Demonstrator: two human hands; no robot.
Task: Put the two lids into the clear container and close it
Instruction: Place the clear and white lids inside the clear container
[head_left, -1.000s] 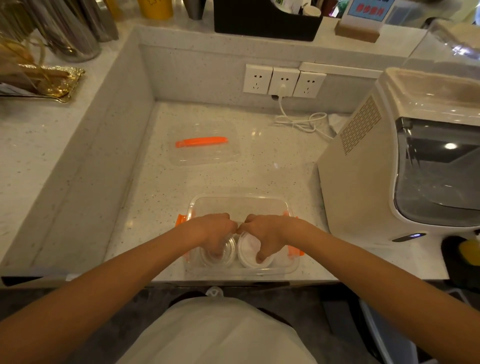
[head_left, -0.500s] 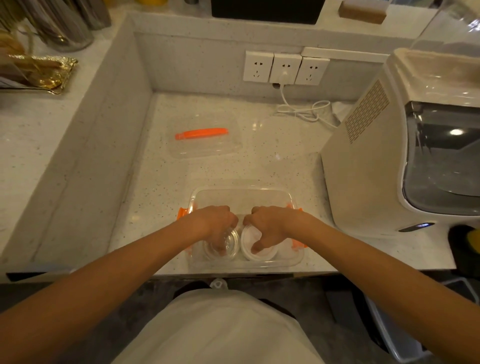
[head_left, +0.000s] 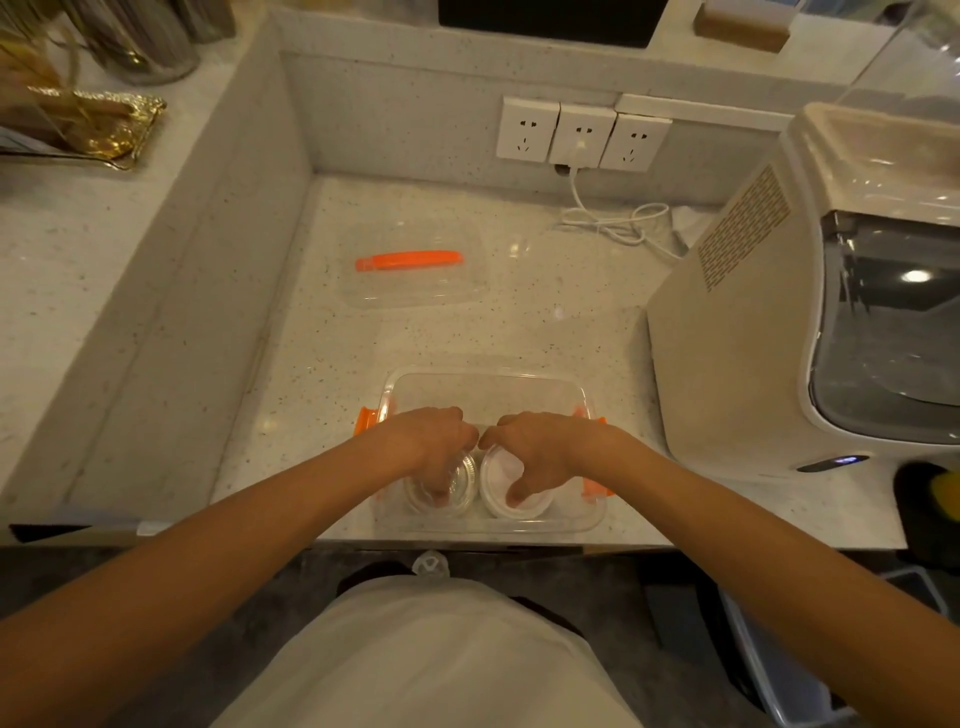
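Observation:
A clear rectangular container (head_left: 488, 387) with orange side clips stands open at the counter's near edge. Inside its front half lie two round lids side by side: a clear lid (head_left: 462, 491) on the left and a white lid (head_left: 498, 478) on the right. My left hand (head_left: 431, 441) reaches down into the container with its fingers on the clear lid. My right hand (head_left: 545, 447) does the same on the white lid. The container's own clear cover (head_left: 415, 280), with an orange strip, lies flat farther back on the counter.
A large white appliance (head_left: 779, 338) stands on the right, close to the container. Wall sockets (head_left: 582, 135) with a white cable (head_left: 618, 223) sit at the back. Raised stone ledges (head_left: 171, 291) wall in the left and rear. A gold tray (head_left: 98, 124) rests on the left ledge.
Both hands have stayed on the lids inside the container, settling them slightly lower. The camera has tilted down a little.

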